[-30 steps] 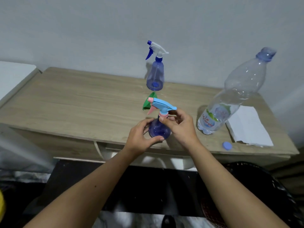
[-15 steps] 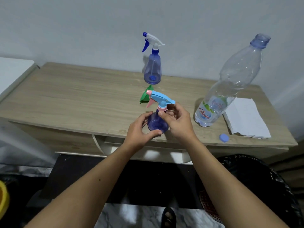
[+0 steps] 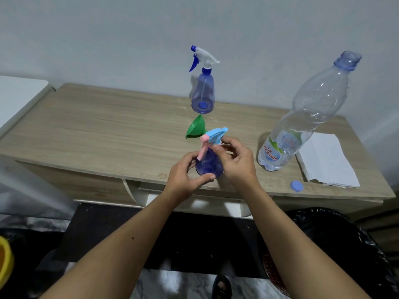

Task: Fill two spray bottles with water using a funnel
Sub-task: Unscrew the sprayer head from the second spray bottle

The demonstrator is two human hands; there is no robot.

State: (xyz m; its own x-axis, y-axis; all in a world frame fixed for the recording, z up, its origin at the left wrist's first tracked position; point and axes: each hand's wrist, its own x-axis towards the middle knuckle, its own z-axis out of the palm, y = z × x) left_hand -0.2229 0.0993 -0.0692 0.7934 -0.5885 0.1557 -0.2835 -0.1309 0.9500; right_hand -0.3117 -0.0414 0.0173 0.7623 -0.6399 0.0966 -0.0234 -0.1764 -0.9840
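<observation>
The near spray bottle (image 3: 209, 165), a round blue one with a light blue spray head (image 3: 216, 135) and a pink trigger, stands at the front edge of the wooden bench (image 3: 108, 134), held between both hands. The left hand (image 3: 184, 176) curls round its lower body from the left, thumb across the front near the base. The right hand (image 3: 236, 161) comes in from the right, its fingers pinching the collar just under the spray head.

Just beyond the hands, touching or nearly touching the spray head as seen from here, a green funnel (image 3: 196, 127) lies on its side with its wide mouth turned up and to the left. Farther beyond it, toward the wall, the second spray bottle (image 3: 203, 94) stands upright, clear blue with a white head and a dark blue trigger.

To the right of the right hand, near but apart, a large clear water bottle (image 3: 311, 108) stands uncapped, with a little water at the bottom and a label reading "Le Minerale". Its blue cap (image 3: 296, 186) lies on the bench at the front edge, right of the right hand. A folded white paper (image 3: 328, 162) lies beside the water bottle, farther right.
</observation>
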